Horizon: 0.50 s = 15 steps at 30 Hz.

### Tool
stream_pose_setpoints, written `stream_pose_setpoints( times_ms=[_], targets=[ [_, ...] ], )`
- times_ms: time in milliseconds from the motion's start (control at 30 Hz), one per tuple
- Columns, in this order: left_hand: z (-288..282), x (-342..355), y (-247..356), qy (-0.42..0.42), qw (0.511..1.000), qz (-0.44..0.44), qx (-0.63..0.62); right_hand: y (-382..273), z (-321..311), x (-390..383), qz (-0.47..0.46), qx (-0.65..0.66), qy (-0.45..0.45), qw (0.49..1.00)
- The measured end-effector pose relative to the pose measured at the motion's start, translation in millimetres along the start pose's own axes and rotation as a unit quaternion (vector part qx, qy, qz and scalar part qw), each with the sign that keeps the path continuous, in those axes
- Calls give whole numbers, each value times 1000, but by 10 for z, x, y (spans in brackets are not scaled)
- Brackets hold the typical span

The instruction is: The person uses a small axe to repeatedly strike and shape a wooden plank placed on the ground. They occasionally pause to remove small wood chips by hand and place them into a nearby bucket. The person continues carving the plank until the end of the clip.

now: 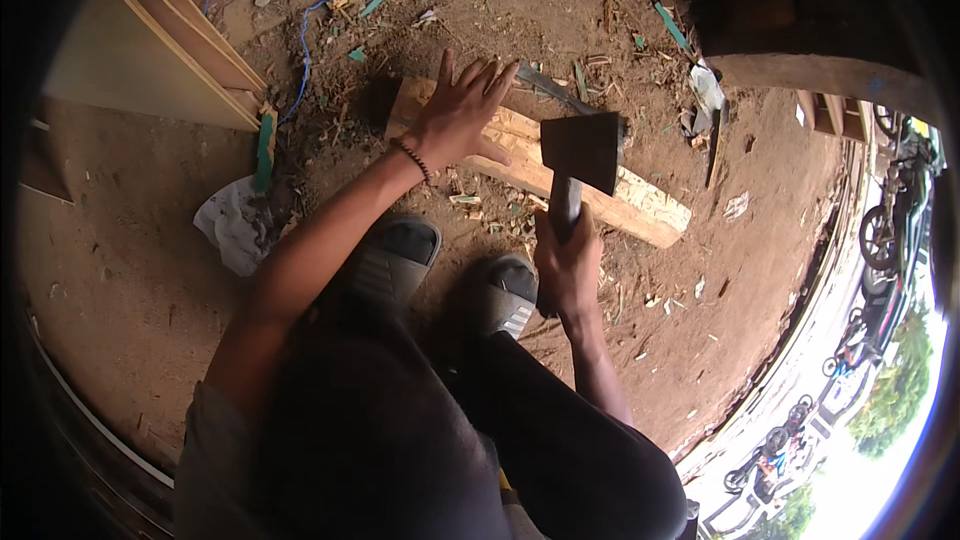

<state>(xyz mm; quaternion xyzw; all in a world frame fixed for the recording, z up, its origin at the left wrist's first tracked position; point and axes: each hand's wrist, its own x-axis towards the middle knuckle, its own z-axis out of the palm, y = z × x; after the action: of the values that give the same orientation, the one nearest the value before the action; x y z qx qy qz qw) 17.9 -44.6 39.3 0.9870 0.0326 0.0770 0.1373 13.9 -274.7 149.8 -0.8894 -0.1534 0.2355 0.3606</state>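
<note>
Your left hand (460,122), fingers spread, rests on the timber (523,153); its long axis slants rightward and nearer you, passing behind the axe (582,152) your right hand (571,262) clamps.

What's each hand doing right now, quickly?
Left hand: open and spread, on the wooden beam, not gripping around it.
Right hand: closed, holding the hatchet by its handle.

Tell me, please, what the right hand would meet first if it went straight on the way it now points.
Beyond the axe it grips, the right hand would probably meet the wooden beam first; its height is hard to judge, so it might pass above.
</note>
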Motion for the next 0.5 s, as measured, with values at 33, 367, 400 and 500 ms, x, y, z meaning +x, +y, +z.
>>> stream_pose_setpoints(
  times_ms=[33,367,400,500],
  targets=[
    [-75,6,-122,10,999,11,-36,12,-11,-51,-15,49,3,999],
    [49,-19,-393,134,981,-70,-121,123,216,83,18,-6,4,1000],
    [76,-30,-383,133,981,-69,-123,139,190,50,1,-31,14,999],
    [100,-15,-420,132,981,-79,-121,187,222,-56,-57,88,47,993]
  ],
)
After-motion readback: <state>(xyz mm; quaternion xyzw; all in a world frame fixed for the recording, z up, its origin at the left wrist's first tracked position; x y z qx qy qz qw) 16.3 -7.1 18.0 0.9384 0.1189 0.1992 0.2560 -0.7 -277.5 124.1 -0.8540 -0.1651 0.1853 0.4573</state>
